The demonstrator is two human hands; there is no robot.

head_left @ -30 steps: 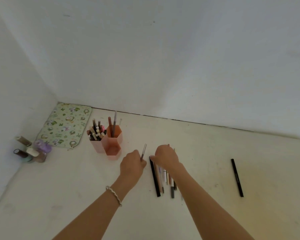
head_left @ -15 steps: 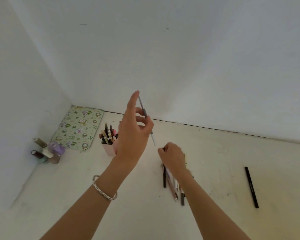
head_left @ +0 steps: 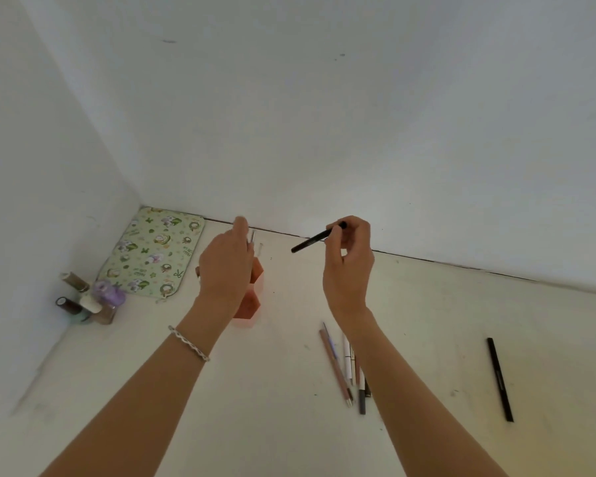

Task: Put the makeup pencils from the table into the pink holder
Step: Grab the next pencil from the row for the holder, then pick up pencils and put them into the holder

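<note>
The pink holder (head_left: 252,299) stands on the table, mostly hidden behind my left hand (head_left: 225,266). That hand is over the holder and pinches a thin grey pencil (head_left: 252,236) that points down into it. My right hand (head_left: 349,266) is raised to the right of the holder and grips a black pencil (head_left: 311,241) by one end, its other end pointing left towards the holder. Several pencils (head_left: 345,366) lie in a loose bunch on the table below my right wrist. A single black pencil (head_left: 499,378) lies apart at the right.
A green patterned mat (head_left: 154,251) lies in the back left corner. Small bottles (head_left: 90,299) stand against the left wall. White walls close the table at the back and left.
My left hand has come down with the thin pencil to the holder. My right hand has lifted a black pencil off the bunch and raised it.
</note>
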